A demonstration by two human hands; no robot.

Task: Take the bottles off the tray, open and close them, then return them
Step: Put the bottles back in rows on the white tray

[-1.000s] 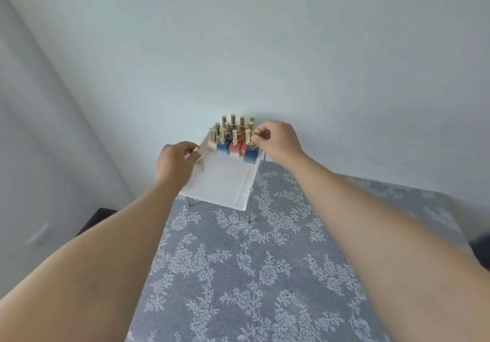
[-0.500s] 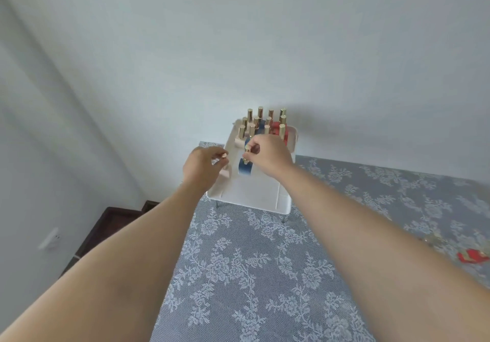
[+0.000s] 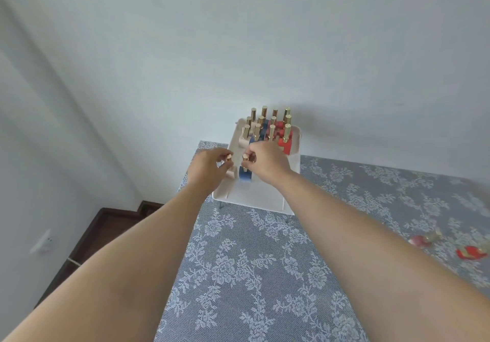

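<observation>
1. Upright, both held bottles stand with their long axes vertical and their gold caps pointing up: the beige bottle (image 3: 231, 172) at the left and the blue bottle (image 3: 245, 176) just beside it on the right, over the near part of the white tray (image 3: 261, 195).
2. Farther back on the tray, the other bottles (image 3: 267, 127) stand upright in rows, beige at the left, blue in the middle, red at the right.
3. Underneath, the tray stands on thin legs at the far edge of a table covered by a grey lace cloth (image 3: 254, 270), against a plain pale wall (image 3: 238, 50); dark wooden furniture (image 3: 106, 225) and a wall socket (image 3: 42, 242) show at the lower left, and small red and gold objects (image 3: 472, 251), too blurred to name, lie on the cloth at the far right.
4. Left hand (image 3: 209, 169): its fingers curl and pinch the beige bottle's cap, the body hanging below the grip.
5. Right hand (image 3: 267, 162): its fingertips pinch the blue bottle's cap, the blue body below and left of the palm.
</observation>
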